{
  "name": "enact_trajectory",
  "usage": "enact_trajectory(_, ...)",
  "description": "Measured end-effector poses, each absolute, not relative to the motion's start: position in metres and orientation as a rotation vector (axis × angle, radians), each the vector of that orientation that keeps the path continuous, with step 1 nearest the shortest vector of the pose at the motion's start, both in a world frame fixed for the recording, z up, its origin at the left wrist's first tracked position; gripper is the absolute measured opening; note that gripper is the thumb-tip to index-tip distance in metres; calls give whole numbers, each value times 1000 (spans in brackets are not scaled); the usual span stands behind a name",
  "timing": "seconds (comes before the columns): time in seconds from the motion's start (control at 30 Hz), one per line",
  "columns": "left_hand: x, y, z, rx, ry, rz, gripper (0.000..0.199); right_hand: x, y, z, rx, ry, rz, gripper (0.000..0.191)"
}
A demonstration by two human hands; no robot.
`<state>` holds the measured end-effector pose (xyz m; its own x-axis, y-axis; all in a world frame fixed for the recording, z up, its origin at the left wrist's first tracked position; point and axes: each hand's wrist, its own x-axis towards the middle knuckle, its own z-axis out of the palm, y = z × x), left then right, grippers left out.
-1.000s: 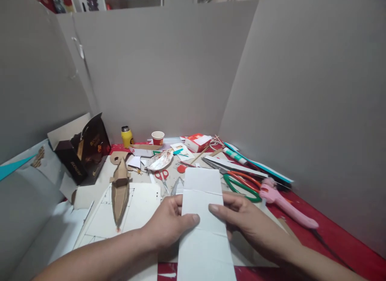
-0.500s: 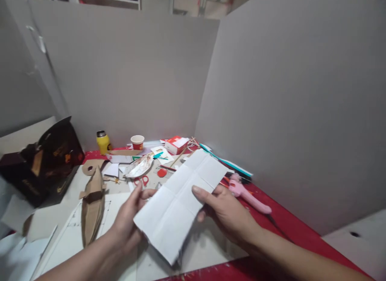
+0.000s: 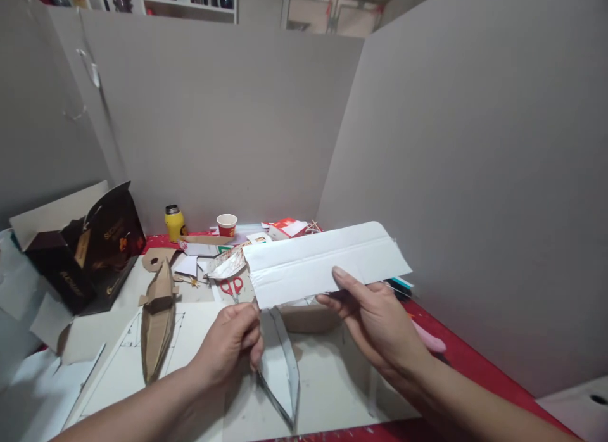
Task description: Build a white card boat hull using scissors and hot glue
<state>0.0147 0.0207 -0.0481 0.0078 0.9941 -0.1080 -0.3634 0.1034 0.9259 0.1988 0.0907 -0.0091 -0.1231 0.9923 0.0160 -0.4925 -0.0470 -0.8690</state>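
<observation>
My right hand [image 3: 375,309] grips a long creased piece of white card [image 3: 313,258], thumb on top and fingers underneath, above the table. My left hand [image 3: 232,340] is closed beside the card's near left corner; whatever its fingers hold, if anything, is hidden. Just right of that hand, below the card, is a pointed white boat-shaped card piece [image 3: 280,372] with grey edges; I cannot tell whether the fingers touch it. On a drawn sheet [image 3: 118,372] to the left rests a brown cardboard boat shape [image 3: 158,322]. Red-handled scissors [image 3: 232,287] lie beyond my left hand.
A dark printed box [image 3: 85,258] stands at the left. Along the back are a yellow bottle [image 3: 175,223], a paper cup [image 3: 227,225] and a red-and-white carton [image 3: 286,228]. Part of a pink glue gun [image 3: 431,338] shows beyond my right hand. Grey partitions [image 3: 213,125] enclose the table.
The white card has turned from slanting towards me to lying nearly crosswise, held by my right hand. My left hand has come away from under it and closed. The boat-shaped white piece now shows.
</observation>
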Motion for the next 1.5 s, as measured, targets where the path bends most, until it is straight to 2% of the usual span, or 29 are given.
enact_trajectory(0.1, 12, 26, -52, 826, 1031, 1366, 44, 201, 96, -8, -796, -911, 1472, 22)
enact_trajectory(0.23, 7, 26, -37, 813, 1137, 1442, 18, 205, 100, -13, -832, -888, 1468, 23)
enact_trajectory(0.27, 2, 26, -27, 830, 1167, 1450, 18, 206, 100, -14, -832, -873, 1459, 23)
enact_trajectory(0.4, -46, 27, 21, 1035, 1307, 1487, 35, 211, 104, -12, -843, -833, 1448, 20)
enact_trajectory(0.47, -87, 29, 36, 1434, 1748, 1454, 39, 211, 105, -11, -855, -831, 1463, 18)
enact_trajectory(0.5, -110, 30, 38, 1454, 1881, 1461, 42, 210, 106, -11, -860, -837, 1469, 18)
enact_trajectory(0.67, -199, 37, 5, 1223, 2306, 1109, 34, 200, 105, -17, -936, -952, 1527, 16)
enact_trajectory(0.83, -211, 48, -34, 1044, 2374, 763, 34, 197, 104, -27, -937, -1119, 1559, 23)
enact_trajectory(1.1, -196, 51, -21, 1126, 2353, 664, 35, 209, 111, -23, -1034, -1029, 1513, 24)
enact_trajectory(1.23, -190, 49, -11, 1233, 2373, 618, 26, 218, 110, -18, -1075, -1080, 1317, 27)
enact_trajectory(1.33, -185, 51, -6, 1323, 2417, 617, 17, 229, 102, -20, -1210, -1345, 941, 28)
enact_trajectory(1.43, -169, 53, 4, 1415, 2554, 743, 29, 240, 94, -26, -1092, -1635, 488, 15)
enact_trajectory(1.5, -146, 50, 12, 1492, 2543, 893, 40, 243, 92, -27, -916, -1804, 401, 17)
